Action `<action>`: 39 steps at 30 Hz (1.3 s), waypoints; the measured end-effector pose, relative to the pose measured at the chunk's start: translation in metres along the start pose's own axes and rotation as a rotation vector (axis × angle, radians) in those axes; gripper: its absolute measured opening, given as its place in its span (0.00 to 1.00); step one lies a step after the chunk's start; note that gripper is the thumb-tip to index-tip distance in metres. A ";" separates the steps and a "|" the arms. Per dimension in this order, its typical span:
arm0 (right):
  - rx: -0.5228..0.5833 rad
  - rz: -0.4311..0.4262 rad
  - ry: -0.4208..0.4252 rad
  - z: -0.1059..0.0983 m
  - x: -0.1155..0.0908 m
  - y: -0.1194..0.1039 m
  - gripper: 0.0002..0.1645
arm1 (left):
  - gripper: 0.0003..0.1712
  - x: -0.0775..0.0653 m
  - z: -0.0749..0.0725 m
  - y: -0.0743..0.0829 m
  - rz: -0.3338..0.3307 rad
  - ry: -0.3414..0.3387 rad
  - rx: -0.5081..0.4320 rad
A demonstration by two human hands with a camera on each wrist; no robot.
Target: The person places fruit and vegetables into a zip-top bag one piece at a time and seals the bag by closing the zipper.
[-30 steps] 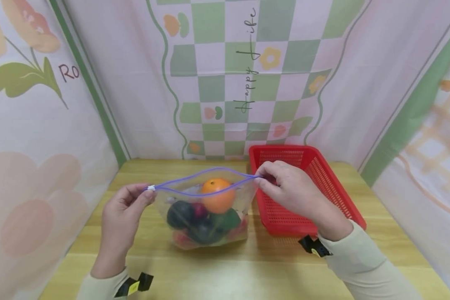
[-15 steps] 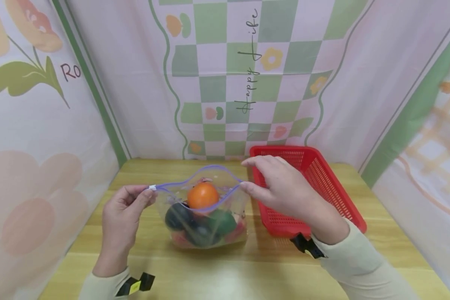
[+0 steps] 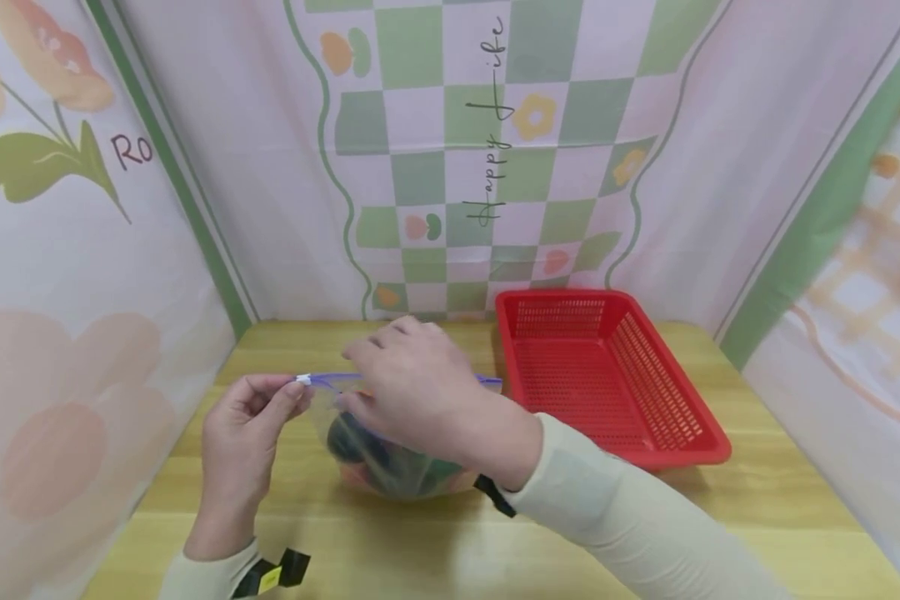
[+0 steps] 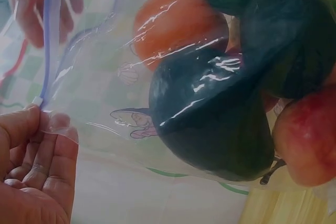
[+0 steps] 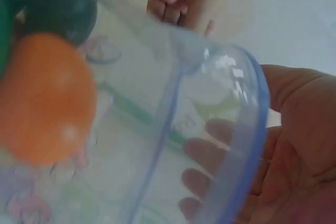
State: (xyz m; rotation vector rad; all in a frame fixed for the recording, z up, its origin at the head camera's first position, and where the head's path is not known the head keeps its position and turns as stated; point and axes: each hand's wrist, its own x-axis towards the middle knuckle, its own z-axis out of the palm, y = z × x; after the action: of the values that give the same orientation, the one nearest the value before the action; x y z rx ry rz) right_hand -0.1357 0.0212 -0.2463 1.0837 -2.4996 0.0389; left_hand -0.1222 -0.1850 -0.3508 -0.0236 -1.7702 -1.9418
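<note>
A clear zip bag (image 4: 100,85) with a purple seal and a white slider (image 3: 303,380) stands on the table. My left hand (image 3: 242,458) pinches its left corner, thumb and index finger at the slider. My right hand (image 3: 423,396) reaches over the gaping mouth, thumb on the near side and fingers on the far side, with a gap between them. Through the plastic of the right wrist view, its fingertips (image 5: 205,153) show behind the seal. Inside lie an orange (image 4: 176,27), several dark green rounded pieces (image 4: 210,116) and a red fruit (image 4: 310,135); the right hand hides much of this from the head.
Right of the bag sits a red plastic basket (image 3: 570,383) with slotted sides. Both rest on a wood-grain table (image 3: 420,550). Printed curtains (image 3: 450,167) enclose its back and sides.
My right hand has let go of the bag's right corner and moved left over the mouth, near the slider end. My left hand keeps its pinch in place.
</note>
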 end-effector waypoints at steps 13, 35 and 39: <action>-0.164 -0.075 -0.007 0.023 0.025 -0.029 0.03 | 0.09 -0.002 -0.002 0.000 0.045 -0.023 0.004; -0.177 -0.102 0.187 0.040 0.034 -0.027 0.17 | 0.08 -0.005 -0.001 0.000 0.120 -0.076 0.095; -0.179 -0.132 0.211 0.040 0.032 -0.026 0.19 | 0.07 -0.006 0.002 0.001 0.135 -0.067 0.120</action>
State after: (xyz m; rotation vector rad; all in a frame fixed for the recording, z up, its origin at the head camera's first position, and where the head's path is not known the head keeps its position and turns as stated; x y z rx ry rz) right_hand -0.1520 -0.0266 -0.2743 1.1060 -2.1942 -0.1016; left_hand -0.1170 -0.1813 -0.3516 -0.1643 -1.8751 -1.7556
